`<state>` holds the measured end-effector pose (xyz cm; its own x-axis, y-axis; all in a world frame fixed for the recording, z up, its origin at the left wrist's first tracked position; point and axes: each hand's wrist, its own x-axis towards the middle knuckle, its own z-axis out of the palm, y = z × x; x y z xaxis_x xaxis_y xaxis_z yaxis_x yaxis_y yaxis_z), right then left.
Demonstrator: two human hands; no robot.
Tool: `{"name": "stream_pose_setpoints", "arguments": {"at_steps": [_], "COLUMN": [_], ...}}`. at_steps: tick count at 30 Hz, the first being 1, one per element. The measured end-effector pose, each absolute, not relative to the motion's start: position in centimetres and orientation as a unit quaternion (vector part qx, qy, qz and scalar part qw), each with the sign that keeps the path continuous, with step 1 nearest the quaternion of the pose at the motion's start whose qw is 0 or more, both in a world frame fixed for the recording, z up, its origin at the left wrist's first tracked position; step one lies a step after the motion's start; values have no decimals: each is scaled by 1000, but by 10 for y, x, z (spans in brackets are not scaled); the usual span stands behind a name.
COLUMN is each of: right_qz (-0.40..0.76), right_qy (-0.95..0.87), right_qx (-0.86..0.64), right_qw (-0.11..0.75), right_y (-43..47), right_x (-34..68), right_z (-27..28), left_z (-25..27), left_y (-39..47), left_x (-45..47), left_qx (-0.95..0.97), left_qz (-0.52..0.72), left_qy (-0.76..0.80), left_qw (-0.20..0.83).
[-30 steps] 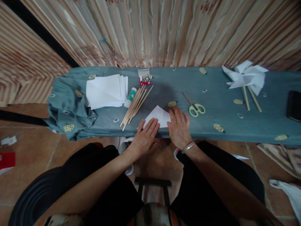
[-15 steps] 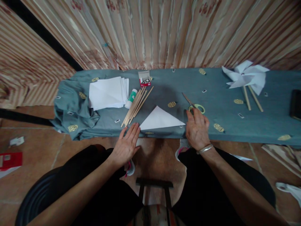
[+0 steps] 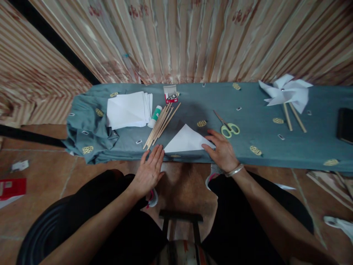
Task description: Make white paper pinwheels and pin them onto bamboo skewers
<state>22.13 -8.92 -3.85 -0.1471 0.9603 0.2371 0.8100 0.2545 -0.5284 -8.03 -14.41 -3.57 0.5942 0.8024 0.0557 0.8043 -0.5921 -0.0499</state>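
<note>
A white sheet of paper folded into a triangle (image 3: 186,140) lies near the front edge of the cloth-covered table, its peak pointing away from me. My left hand (image 3: 149,170) rests flat at its left corner, fingers stretched out. Over the right corner is my right hand (image 3: 222,151), thumb and forefinger apart, touching the paper. Green-handled scissors (image 3: 228,128) lie just beyond the right hand, out of its grasp. A bundle of thin wooden sticks (image 3: 160,127) sits beyond my left fingertips.
A glue stick (image 3: 155,116), a stack of white paper (image 3: 127,110) and an open small box of shiny metal pieces (image 3: 171,96) stand on the left. White paper pinwheels (image 3: 288,91) on sticks lie at right. A dark object (image 3: 345,125) is at the far right.
My right hand has moved left, from beside the scissors' handles onto the folded paper's right corner. The scissors stay on the table. My left hand is nearly still.
</note>
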Motion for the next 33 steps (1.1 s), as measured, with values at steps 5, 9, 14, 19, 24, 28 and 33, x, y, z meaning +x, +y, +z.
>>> {"name": "stream_pose_setpoints", "arguments": {"at_steps": [5,9,14,19,24,28,33], "right_qz": [153,142,129,152,247,340,305], "right_qy": [-723,-733,-722,-729,-664,-625,-671], "right_qx": [-610,-597,-620,-596,-601,-581,-560], "right_qw": [286,293,279,299,371,396,379], "right_y": [-89,-93,-93,-93,-90,-85,-82], "right_x": [221,218,217,215,214,215,215], "right_z": [-34,-33,-34,-28,-27,-26,-10], "left_z": [-34,-34,-33,-32,-33,-25,-13], "left_y": [-146,-146,-147,-147,-146,-139,-113], "left_x": [-81,-79,-79,-79,-80,-81,-76], "left_qx": [-890,-888,-887,-886,-886,-870,-763], "left_qz": [5,9,8,9,-24,-102,-277], "left_qy": [-455,-459,-460,-462,-463,-481,-534], "left_qw": [34,36,35,32,17,-44,-235]}}
